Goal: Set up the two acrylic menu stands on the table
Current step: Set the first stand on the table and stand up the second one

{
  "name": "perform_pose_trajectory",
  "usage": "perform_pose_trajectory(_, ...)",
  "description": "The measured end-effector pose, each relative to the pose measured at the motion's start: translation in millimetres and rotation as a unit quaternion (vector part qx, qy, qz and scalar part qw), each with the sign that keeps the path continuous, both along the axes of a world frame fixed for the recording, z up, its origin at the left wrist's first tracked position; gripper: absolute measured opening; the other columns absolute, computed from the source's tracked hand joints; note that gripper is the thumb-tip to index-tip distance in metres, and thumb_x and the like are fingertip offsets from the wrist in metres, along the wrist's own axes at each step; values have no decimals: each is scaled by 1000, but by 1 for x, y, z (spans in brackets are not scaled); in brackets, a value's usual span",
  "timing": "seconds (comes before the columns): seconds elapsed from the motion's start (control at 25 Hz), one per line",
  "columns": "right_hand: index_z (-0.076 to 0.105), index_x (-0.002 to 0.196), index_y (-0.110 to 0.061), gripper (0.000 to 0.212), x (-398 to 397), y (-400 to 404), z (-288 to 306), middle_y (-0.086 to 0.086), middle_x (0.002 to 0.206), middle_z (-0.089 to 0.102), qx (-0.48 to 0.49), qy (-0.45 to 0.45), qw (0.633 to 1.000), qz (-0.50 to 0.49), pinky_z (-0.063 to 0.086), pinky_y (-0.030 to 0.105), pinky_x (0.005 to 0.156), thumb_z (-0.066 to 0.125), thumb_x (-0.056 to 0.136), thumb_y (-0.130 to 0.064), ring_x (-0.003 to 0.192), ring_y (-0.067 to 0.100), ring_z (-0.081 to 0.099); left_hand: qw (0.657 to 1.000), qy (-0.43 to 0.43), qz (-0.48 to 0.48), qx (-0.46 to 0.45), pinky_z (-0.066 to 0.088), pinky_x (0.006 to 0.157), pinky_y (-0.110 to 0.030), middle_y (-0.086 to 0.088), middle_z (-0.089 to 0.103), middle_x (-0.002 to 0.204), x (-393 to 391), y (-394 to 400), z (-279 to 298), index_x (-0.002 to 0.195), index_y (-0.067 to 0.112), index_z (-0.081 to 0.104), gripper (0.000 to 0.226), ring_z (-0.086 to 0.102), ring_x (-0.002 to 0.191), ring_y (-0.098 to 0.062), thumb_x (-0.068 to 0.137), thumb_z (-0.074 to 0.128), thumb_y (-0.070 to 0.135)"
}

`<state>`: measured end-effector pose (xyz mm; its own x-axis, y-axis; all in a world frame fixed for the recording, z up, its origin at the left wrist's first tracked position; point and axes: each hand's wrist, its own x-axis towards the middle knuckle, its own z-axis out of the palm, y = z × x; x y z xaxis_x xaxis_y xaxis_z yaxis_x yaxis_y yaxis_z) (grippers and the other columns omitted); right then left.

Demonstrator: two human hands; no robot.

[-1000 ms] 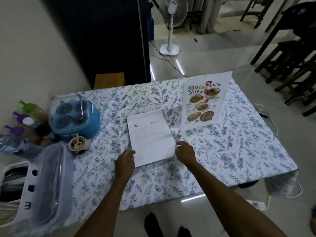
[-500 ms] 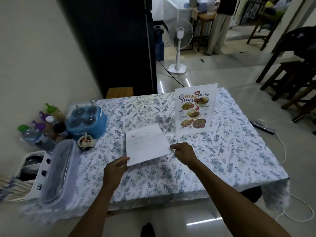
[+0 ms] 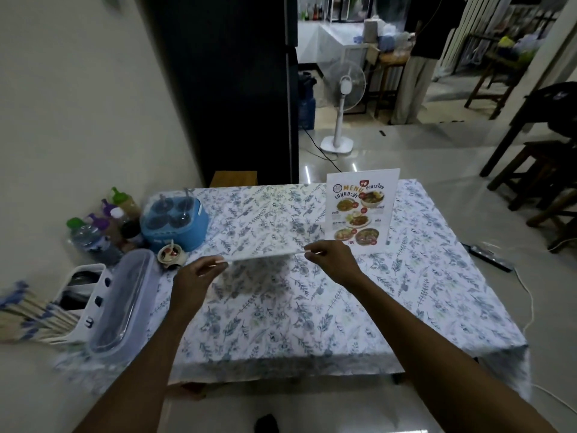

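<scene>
A person's left hand (image 3: 199, 278) and right hand (image 3: 334, 260) pinch the two near corners of the second stand (image 3: 265, 237), holding the sheet lifted off the table (image 3: 437, 292), nearly level and edge-on to the camera, so its printed face cannot be read. Both hands are closed on it, thumbs above and fingers below, and its shadow falls on the cloth just under them. Just beyond the right hand, the first stand (image 3: 360, 210) is already upright, its menu facing the person, its foot resting on the floral cloth. By that showing, the job looks about half done: one stand set, the other in the air and yet to be stood on its base. Open cloth lies between the hands and to the far left of the upright stand, room enough, it seems, for the second. Left of the left hand sit a small cup (image 3: 170, 254), a blue caddy (image 3: 175, 221), a cluster of bottles (image 3: 103, 226) and a clear lidded box (image 3: 121, 304), all well apart from the lifted sheet.
</scene>
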<state>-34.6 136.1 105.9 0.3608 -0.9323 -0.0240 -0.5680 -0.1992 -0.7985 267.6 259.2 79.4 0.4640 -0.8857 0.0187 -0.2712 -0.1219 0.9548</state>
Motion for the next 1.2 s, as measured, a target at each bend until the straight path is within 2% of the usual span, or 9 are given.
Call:
perform_pose_trajectory(0.12,76,103,-12,22,7,-17,16,4,105,76,-21,-3,1000,2,44,23,73,67,91,-27,85,9,64,999,-44,-17,-18,56,76,-21,27,75,87,9,-20,16,89,35,74,8,69,86,6,81,77,34)
perform_pose_trajectory(0.2,76,102,-12,23,15,-28,21,3,103,76,-38,3,999,2,45,26,75,65,92,-30,85,11,65,999,-44,-10,-24,54,75,-22,30,73,84,16,-35,20,89,38,71,8,67,82,9,86,75,31)
perform_pose_trajectory(0.4,73,103,-16,29,42,-56,19,-1,102,75,-42,-32,998,-38,54,35,81,59,94,-39,91,14,68,999,-23,1,-42,45,73,-27,18,70,82,35,-83,9,92,35,68,4,62,75,8,93,65,37)
perform_pose_trajectory(0.6,63,107,-16,30,73,-95,14,1,107,73,-54,-28,996,-71,53,26,70,52,97,-42,93,14,68,997,-44,-13,-57,45,66,-10,32,68,85,42,-134,13,96,27,64,9,62,80,12,100,57,28)
perform_pose_trajectory(0.76,51,111,-19,33,98,-121,0,0,104,71,-33,-28,996,-82,56,34,70,39,100,-48,91,19,69,997,-31,-5,-69,46,66,-9,29,70,86,52,-166,2,98,22,65,11,64,80,9,100,56,28)
perform_pose_trajectory(0.88,46,106,-21,36,109,-135,-14,5,101,72,-10,-30,995,-92,58,42,72,32,100,-54,85,21,69,998,-17,-3,-62,47,66,-9,21,72,86,58,-181,-9,96,24,67,12,65,79,9,99,58,31)
perform_pose_trajectory(1.0,45,103,-21,35,116,-148,-22,5,98,71,-1,-33,994,-104,58,42,71,32,100,-53,83,21,69,999,-6,-4,-46,48,65,-7,10,73,87,63,-192,-11,96,18,68,14,64,77,11,99,59,28)
perform_pose_trajectory(1.2,45,99,-25,26,122,-160,-31,4,99,70,2,-33,993,-113,54,35,67,34,101,-48,84,19,68,1000,-12,-7,-26,48,64,-8,6,73,91,69,-202,-19,99,15,69,19,65,77,11,99,58,30)
